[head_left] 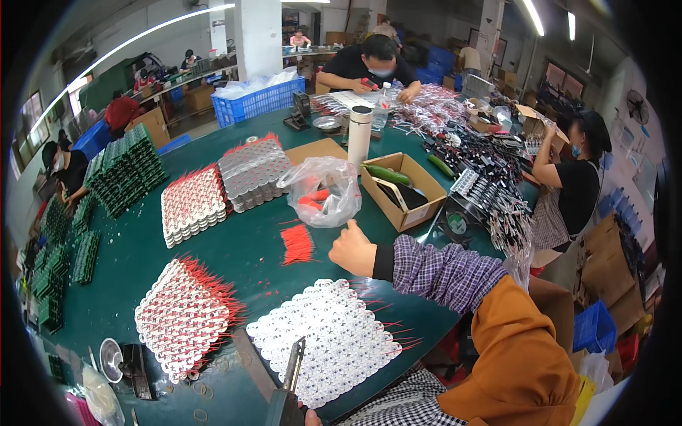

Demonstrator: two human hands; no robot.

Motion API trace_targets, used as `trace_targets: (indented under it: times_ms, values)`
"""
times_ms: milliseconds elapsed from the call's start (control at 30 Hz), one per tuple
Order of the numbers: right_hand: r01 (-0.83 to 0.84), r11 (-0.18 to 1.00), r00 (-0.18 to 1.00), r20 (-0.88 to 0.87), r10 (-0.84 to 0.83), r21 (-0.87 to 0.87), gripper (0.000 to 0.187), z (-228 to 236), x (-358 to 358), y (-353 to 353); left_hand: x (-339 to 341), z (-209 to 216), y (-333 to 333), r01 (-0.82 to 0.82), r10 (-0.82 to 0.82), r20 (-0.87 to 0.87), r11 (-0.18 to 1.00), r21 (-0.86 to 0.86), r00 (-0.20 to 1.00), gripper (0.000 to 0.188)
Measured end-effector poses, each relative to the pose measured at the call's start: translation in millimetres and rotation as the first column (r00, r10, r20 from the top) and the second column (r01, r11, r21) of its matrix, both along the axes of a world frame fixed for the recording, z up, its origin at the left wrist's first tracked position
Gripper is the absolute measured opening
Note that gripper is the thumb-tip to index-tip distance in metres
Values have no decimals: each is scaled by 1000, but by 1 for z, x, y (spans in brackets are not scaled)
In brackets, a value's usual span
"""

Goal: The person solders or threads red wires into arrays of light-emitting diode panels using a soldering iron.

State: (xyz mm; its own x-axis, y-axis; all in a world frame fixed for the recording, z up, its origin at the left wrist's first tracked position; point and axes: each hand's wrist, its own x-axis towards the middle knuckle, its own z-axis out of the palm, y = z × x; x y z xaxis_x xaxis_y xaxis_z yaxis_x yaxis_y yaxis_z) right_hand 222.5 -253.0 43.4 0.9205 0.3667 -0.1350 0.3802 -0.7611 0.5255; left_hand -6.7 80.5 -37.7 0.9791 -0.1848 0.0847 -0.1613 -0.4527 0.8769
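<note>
My right hand, in a purple checked sleeve cover, is raised over the table beside a bundle of short red wires. Its fingers are curled together; whatever they may hold is too small to tell. At the lower edge a little of my left hand shows against a black tool with a long narrow metal nose. That nose lies over a sheet of round white boards with dark marks. Several red wires stick out along the sheet's right side. To the left lies a similar sheet covered with red wires.
Stacked boards and grey-topped boards stand farther back. A plastic bag of red wires, a white flask and a cardboard box with cucumbers are beyond my right hand. Co-workers sit around the green table.
</note>
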Motion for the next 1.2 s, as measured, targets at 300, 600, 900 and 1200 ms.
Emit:
trace_targets:
  times_ms: [300, 600, 900, 1200]
  values:
    - [-18, 992, 1000, 6, 18, 128, 3, -35, 10, -11, 2, -2, 12, -70, 41, 252, 992, 109, 967, 23]
    - [18, 1000, 993, -118, -19, -14, 11, -37, 0, 2, 7, 20, 12, -33, 16, -212, 996, -78, 977, 19]
    - [-19, 995, 998, -56, 14, -102, 11, -39, -13, 7, -7, -47, 51, 153, -148, -205, 988, 11, 968, 36]
    - [-40, 999, 998, 50, 41, -21, 7, -36, -32, -8, -10, -29, 42, 86, -92, 75, 993, 86, 993, 28]
